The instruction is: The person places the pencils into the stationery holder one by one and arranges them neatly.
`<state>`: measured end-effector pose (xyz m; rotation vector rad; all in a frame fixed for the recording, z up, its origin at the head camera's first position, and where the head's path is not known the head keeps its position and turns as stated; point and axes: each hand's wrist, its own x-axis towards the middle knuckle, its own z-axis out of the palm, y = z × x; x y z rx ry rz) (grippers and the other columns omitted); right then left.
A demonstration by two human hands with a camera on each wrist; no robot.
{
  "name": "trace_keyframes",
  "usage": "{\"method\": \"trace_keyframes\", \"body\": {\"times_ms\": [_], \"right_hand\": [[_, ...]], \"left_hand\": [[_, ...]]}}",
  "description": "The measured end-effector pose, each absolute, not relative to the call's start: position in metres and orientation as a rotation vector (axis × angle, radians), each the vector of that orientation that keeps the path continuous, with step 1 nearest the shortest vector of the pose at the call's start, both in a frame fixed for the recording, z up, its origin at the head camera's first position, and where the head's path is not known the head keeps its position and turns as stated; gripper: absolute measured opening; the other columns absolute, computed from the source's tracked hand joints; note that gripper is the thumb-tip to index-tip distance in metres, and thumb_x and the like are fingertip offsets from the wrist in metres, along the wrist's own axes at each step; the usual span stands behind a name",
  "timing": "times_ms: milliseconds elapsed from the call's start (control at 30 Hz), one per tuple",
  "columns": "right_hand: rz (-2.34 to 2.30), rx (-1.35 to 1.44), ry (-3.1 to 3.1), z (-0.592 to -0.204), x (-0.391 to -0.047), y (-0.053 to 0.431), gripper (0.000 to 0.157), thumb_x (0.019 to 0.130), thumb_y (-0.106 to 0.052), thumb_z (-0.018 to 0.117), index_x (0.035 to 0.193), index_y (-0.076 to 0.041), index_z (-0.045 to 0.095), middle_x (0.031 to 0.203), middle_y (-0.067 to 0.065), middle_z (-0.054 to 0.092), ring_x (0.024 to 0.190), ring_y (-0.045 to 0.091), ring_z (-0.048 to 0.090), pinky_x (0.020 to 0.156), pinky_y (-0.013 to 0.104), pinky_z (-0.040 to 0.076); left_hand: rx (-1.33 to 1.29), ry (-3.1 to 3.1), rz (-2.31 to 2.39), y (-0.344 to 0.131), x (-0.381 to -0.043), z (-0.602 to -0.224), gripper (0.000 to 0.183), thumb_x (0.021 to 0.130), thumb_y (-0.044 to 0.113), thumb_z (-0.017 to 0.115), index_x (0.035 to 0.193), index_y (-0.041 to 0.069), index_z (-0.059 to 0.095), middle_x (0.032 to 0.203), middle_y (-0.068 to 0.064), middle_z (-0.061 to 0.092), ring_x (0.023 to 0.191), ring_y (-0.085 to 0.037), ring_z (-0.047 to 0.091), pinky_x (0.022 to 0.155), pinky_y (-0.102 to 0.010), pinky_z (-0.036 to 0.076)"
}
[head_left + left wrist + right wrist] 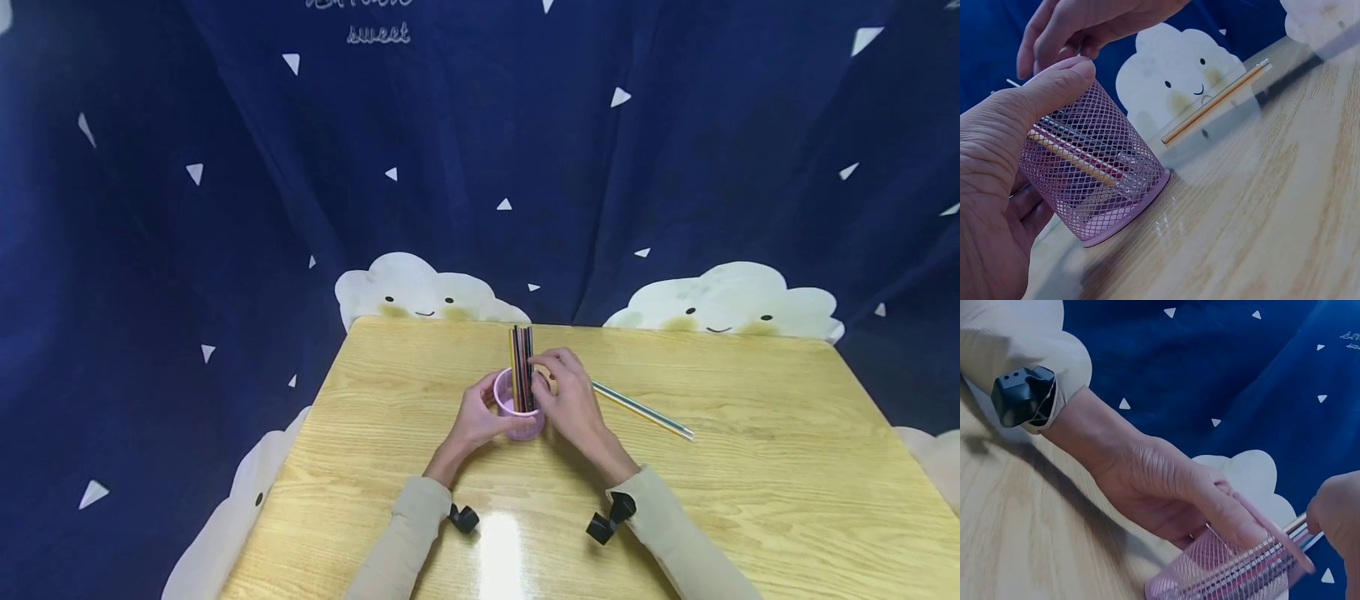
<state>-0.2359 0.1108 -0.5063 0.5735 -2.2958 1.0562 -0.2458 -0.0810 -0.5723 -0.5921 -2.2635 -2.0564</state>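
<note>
A pink mesh pencil cup [527, 430] stands on the table, gripped by the left hand [480, 415], whose thumb lies along the near side of its rim. Several pencils [521, 354], yellow, red and dark, stand in the cup and rise well above it. The right hand [572, 402] is at the cup's right side, fingertips and thumb pinching at the pencils just over the rim. Through the mesh in the left wrist view, the lower ends of the pencils [1079, 156] show near the cup's bottom.
Loose pencils [645, 410], orange-yellow and green, lie together on the wooden table [750, 500] to the right of the right hand. A dark blue curtain [465, 125] with white triangles and smiling clouds hangs behind. Small black devices [611, 518] sit at both sleeve cuffs.
</note>
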Motion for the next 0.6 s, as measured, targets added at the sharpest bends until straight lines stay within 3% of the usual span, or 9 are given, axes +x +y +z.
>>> {"method": "trace_keyframes", "body": {"times_ms": [133, 200, 433, 600], "right_hand": [[1.023, 0.607, -2.275, -0.511, -0.231, 0.123, 0.024, 0.089, 0.0, 0.074, 0.112, -0.003, 0.076, 0.116, 0.01, 0.069, 0.11, 0.03, 0.062, 0.097, 0.046, 0.053], [1.007, 0.611, -2.275, -0.514, -0.229, 0.13, 0.025, 0.089, 0.0, 0.075, 0.114, -0.003, 0.076, 0.119, 0.012, 0.07, 0.112, 0.032, 0.061, 0.098, 0.047, 0.051], [0.929, 0.609, -2.305, -0.527, -0.222, 0.158, 0.03, 0.089, 0.0, 0.073, 0.119, -0.002, 0.075, 0.129, 0.017, 0.071, 0.103, 0.032, 0.06, 0.084, 0.041, 0.049], [0.888, 0.599, -2.362, -0.546, -0.214, 0.179, 0.031, 0.088, 0.0, 0.073, 0.12, -0.002, 0.075, 0.132, 0.018, 0.07, 0.098, 0.03, 0.058, 0.079, 0.036, 0.045]], "left_hand": [[-0.59, -2.249, -2.077, -0.081, -0.246, -0.572, 0.085, 0.068, 0.003, 0.096, 0.144, 0.004, 0.059, 0.134, -0.014, 0.069, 0.118, -0.029, 0.067, 0.107, -0.046, 0.054], [-0.589, -2.246, -2.093, -0.081, -0.246, -0.571, 0.086, 0.067, 0.002, 0.096, 0.144, 0.003, 0.058, 0.136, -0.016, 0.068, 0.12, -0.032, 0.066, 0.109, -0.047, 0.052], [-0.601, -2.248, -2.143, -0.081, -0.246, -0.564, 0.088, 0.068, -0.005, 0.093, 0.146, -0.004, 0.053, 0.14, -0.025, 0.062, 0.127, -0.044, 0.06, 0.115, -0.056, 0.045], [-0.599, -2.258, -2.114, -0.081, -0.245, -0.566, 0.085, 0.068, 0.002, 0.095, 0.144, 0.001, 0.057, 0.137, -0.019, 0.066, 0.124, -0.037, 0.064, 0.113, -0.049, 0.049]]}}
